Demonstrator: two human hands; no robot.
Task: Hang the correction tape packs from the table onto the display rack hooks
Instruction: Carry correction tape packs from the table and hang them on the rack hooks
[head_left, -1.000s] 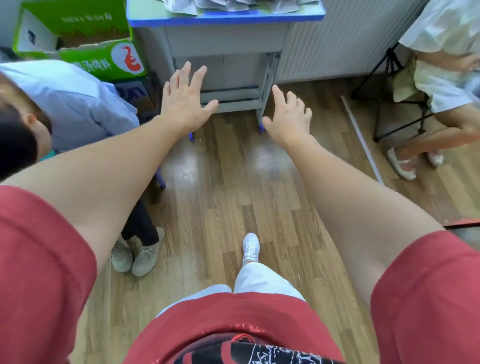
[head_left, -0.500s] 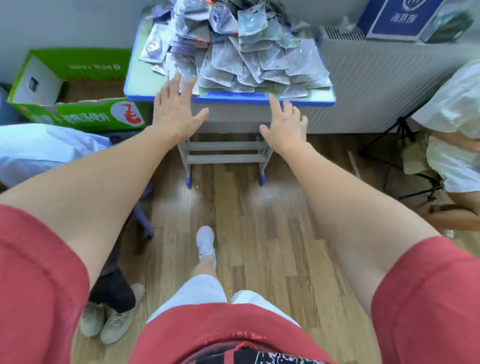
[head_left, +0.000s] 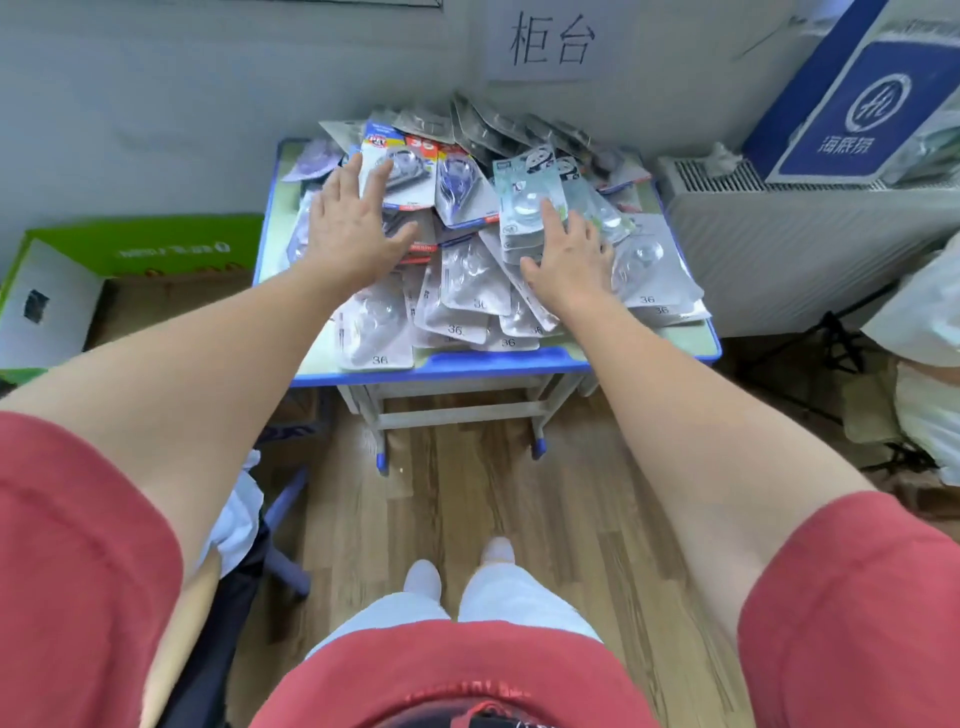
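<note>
**Two empty hands over a loose heap**

The left hand (head_left: 353, 228) has its fingers straight and spread, gripping nothing. A colour-headed pack (head_left: 402, 176) sits at its fingertips. The right hand (head_left: 569, 260) is likewise flat and empty, with its forefinger on a pale green pack (head_left: 524, 197). Around both hands and back toward the wrists, the correction tape packs (head_left: 470, 283) overlap loosely, right up to the table (head_left: 467, 364) rim. Dragging one out from underneath would likely slide its neighbours over that rim onto the floor. No display rack is in view.

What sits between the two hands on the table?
Head view: only overlapping correction tape packs fill the gap between the left hand and the right hand, among them a blue-edged pack.
</note>
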